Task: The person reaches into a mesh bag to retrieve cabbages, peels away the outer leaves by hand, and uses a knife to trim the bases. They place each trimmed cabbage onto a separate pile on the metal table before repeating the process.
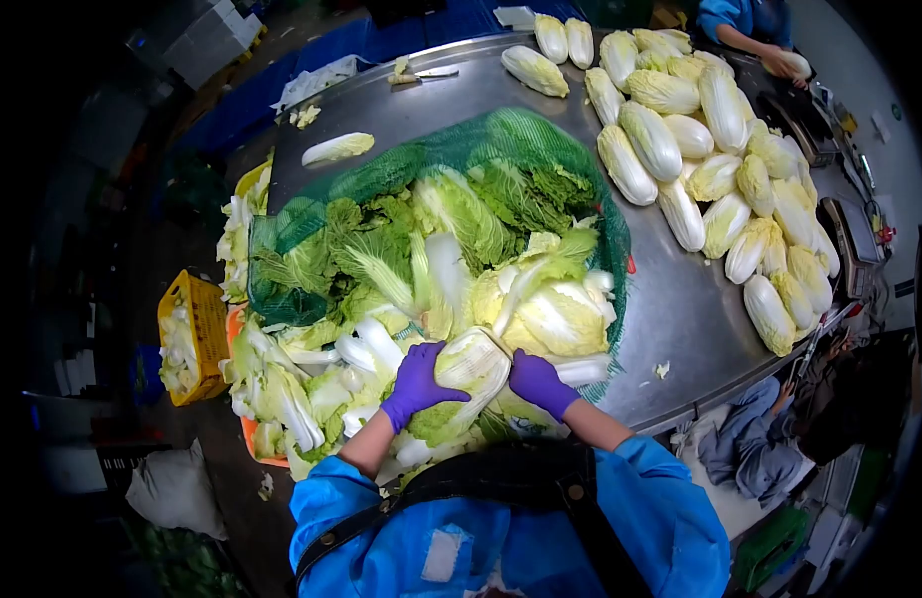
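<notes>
A napa cabbage [473,367] with pale ribs and green leaf edges is held between my two purple-gloved hands, low in the heap. My left hand [421,387] grips its left side, thumb laid across the front. From the right, my right hand [541,385] closes against the cabbage's side, its fingertips partly hidden. Just beyond lies a trimmed yellow-white cabbage [559,321]. Loose green outer leaves [451,214] and cut white ribs surround the hands, many of them in an open green mesh bag [511,130] spread over the metal table [670,299].
Many trimmed cabbages [660,92] are piled on the table's right side. A knife [426,75] lies near the far edge, with a single cabbage [338,149] nearer. An orange-rimmed crate [244,434] of leaves and a yellow crate [193,339] stand left. Another person's hand [780,65] works far right.
</notes>
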A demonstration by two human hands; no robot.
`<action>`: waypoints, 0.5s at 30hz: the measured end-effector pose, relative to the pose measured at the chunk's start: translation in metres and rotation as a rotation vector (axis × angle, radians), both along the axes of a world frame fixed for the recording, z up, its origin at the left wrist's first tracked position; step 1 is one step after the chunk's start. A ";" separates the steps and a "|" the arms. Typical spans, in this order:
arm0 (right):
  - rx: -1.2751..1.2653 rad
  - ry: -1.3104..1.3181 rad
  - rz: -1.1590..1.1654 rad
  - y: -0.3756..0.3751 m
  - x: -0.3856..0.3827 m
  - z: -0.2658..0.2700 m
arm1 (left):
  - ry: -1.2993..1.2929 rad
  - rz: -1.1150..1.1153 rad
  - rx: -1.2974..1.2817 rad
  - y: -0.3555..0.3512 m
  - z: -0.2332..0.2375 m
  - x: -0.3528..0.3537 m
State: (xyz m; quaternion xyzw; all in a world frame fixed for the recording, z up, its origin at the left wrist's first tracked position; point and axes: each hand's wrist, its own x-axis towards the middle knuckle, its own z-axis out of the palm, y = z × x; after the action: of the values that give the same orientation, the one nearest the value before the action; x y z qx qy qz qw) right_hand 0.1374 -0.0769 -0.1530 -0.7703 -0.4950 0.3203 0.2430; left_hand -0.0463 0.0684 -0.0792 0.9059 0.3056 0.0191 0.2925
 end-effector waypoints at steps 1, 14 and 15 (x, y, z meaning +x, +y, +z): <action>0.015 -0.006 0.003 0.000 0.003 -0.001 | -0.006 0.003 0.015 0.000 0.000 0.000; 0.371 -0.089 0.121 -0.007 0.021 0.175 | -0.562 0.225 0.026 -0.051 0.073 0.011; 0.403 -0.169 0.144 -0.005 0.019 0.178 | -0.567 0.238 0.030 -0.052 0.070 0.012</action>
State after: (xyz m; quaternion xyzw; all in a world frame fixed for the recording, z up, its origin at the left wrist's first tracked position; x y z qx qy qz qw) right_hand 0.1561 -0.0815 0.0249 -0.6930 -0.6211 0.1661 0.3262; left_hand -0.0346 0.0169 -0.0092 0.8265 0.3155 0.3098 0.3485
